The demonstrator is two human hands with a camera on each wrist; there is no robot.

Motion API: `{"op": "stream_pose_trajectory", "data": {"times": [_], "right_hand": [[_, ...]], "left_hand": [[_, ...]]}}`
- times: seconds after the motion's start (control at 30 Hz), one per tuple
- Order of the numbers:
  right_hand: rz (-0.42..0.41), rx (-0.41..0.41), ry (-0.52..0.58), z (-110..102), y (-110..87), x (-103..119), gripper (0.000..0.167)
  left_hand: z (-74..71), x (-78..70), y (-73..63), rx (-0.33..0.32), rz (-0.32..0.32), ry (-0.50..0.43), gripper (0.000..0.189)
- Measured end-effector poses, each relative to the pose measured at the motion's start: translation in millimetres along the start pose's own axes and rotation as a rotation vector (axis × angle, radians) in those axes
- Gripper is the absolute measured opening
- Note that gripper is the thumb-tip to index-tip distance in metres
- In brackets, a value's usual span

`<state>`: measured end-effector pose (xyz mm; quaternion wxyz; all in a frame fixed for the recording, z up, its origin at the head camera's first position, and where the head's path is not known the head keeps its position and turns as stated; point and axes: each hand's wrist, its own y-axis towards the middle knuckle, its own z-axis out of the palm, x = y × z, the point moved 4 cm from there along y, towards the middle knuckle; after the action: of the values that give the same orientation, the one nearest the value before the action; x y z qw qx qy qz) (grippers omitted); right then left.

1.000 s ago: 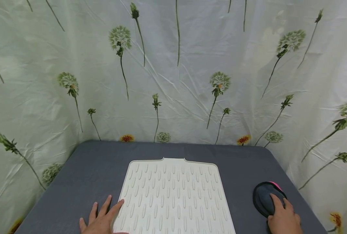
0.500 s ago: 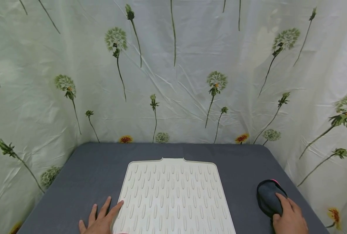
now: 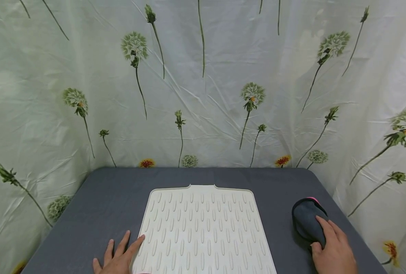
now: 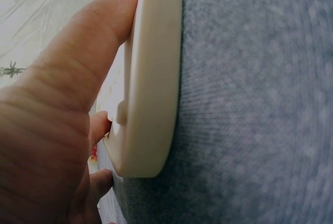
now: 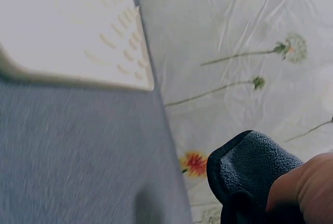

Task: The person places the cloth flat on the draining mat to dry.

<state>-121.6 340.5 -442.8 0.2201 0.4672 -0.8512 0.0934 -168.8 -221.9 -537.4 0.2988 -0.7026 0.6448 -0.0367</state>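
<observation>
A white ribbed board [image 3: 203, 224] with a raised rim lies flat at the middle front of the table. My left hand [image 3: 115, 260] rests at its left edge with fingers spread, the index fingertip on the rim. In the left wrist view, the thumb [image 4: 88, 52] lies against the board's rim [image 4: 156, 89]. To the right of the board, my right hand [image 3: 336, 249] grips a dark grey fuzzy cloth [image 3: 305, 220] with black trim and a bit of pink edging. The right wrist view shows this cloth [image 5: 255, 161] bunched between thumb and fingers, held off the table; the other fingers are hidden.
The table [image 3: 114, 194] has a dark blue-grey fabric cover and rounded far corners. A pale curtain [image 3: 210, 95] printed with dandelions hangs behind it and along both sides.
My right hand first shifted right with the cloth, then up and back left, the cloth more lifted and folded in the grip. The left hand and board have stayed in place.
</observation>
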Motion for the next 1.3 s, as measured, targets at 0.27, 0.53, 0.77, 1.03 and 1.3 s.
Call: {"op": "stream_pose_trajectory", "data": {"times": [0.27, 0.53, 0.77, 1.03, 1.3], "right_hand": [[-0.062, 0.026, 0.022, -0.4, -11.2, 28.5, 0.078], [-0.149, 0.092, 0.033, 5.0, -22.1, 50.6, 0.078], [-0.211, 0.133, 0.039, 8.0, -31.4, 70.4, 0.077], [-0.359, 0.117, 0.055, 14.1, -44.9, 100.4, 0.074], [-0.435, 0.101, 0.085, 17.0, -53.2, 123.3, 0.070]], "left_hand": [[2.3, 0.6, 0.1, -0.008, 0.000, -0.021, 0.118], [3.1, 1.4, 0.3, -0.017, 0.025, -0.064, 0.114], [3.8, 1.8, 0.8, -0.010, 0.000, -0.028, 0.117], [4.3, 1.9, -1.6, -0.030, 0.037, -0.069, 0.114], [1.6, -4.2, -4.4, -0.062, 0.041, -0.063, 0.109]]}}
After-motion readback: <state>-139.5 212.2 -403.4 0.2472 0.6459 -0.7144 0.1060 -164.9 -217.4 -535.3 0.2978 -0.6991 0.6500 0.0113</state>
